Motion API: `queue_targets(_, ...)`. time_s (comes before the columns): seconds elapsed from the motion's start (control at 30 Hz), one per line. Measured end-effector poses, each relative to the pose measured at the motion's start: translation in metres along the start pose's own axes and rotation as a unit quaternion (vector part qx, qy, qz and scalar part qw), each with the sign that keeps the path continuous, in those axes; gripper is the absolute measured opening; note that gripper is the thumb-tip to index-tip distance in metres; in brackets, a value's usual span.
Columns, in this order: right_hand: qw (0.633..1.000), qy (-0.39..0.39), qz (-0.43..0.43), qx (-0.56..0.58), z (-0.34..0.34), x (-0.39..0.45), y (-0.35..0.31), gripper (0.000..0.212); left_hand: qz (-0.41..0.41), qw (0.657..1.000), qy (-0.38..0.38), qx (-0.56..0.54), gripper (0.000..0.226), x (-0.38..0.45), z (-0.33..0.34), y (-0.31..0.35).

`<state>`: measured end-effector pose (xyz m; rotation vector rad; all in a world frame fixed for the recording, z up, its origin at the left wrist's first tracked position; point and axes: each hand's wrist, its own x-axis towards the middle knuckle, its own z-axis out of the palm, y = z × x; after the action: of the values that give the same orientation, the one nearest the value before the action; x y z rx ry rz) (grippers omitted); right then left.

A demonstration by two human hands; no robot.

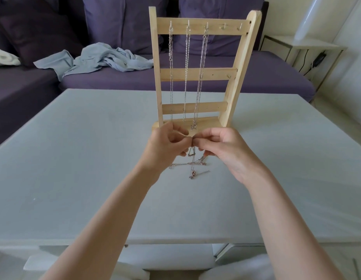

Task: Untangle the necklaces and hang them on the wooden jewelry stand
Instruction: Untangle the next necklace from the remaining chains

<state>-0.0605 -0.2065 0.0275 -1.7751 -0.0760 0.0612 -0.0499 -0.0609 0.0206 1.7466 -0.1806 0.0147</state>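
A wooden jewelry stand (199,74) rises upright at the middle of the grey table (74,158). Three silver necklaces hang from its top-rail hooks: the left one (171,77), the middle one (186,77) and the right one (199,81), which ends in a small pendant near the base. Two hooks at the right of the top rail are bare. Just in front of the base, my left hand (167,145) and my right hand (224,147) pinch a rose-gold tangled chain (192,165) between their fingertips. Its loose ends trail down onto the table.
A purple sofa (216,77) runs behind the table, with a crumpled light-blue cloth (98,59) on its seat. A white side table (308,47) with a cable stands at the right. A white drawer or shelf (167,257) shows below the table's near edge.
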Motion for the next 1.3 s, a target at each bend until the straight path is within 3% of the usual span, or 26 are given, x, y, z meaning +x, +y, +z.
queue_targets(0.1,1.000,-0.005,-0.008,0.006,0.000,0.001,0.000,0.007,-0.001,0.999,-0.026,-0.020,0.019,0.001,-0.005,0.001)
queue_targets(0.2,1.000,0.008,-0.009,-0.022,0.002,0.001,0.001,0.009,0.065,0.995,-0.009,0.081,0.026,0.000,-0.005,-0.002)
queue_targets(0.3,0.998,0.026,-0.017,-0.060,0.004,0.002,0.001,0.015,0.147,0.968,0.013,0.202,0.028,-0.002,-0.002,-0.004)
queue_targets(0.43,0.992,0.048,-0.050,-0.110,0.006,0.004,0.003,0.019,0.186,0.954,0.004,0.235,0.032,0.000,-0.001,-0.006)
queue_targets(0.73,0.985,0.055,-0.072,-0.147,0.011,0.007,0.002,0.022,0.102,0.980,-0.006,0.168,0.033,0.009,0.001,-0.010)
queue_targets(0.93,0.977,0.055,-0.065,-0.196,0.020,0.009,0.003,0.013,0.089,0.975,-0.009,0.205,0.021,0.010,-0.002,-0.015)
queue_targets(1.1,0.988,0.062,-0.052,-0.131,0.025,0.011,-0.001,0.007,0.107,0.969,-0.009,0.221,0.024,0.010,-0.009,-0.015)
queue_targets(1.2,0.998,0.048,-0.031,-0.017,0.024,0.010,-0.006,0.008,0.121,0.964,-0.007,0.236,0.022,0.009,-0.008,-0.015)
queue_targets(1.3,0.997,0.028,0.008,0.075,0.021,0.010,-0.009,0.013,0.103,0.979,-0.009,0.175,0.019,0.011,-0.009,-0.010)
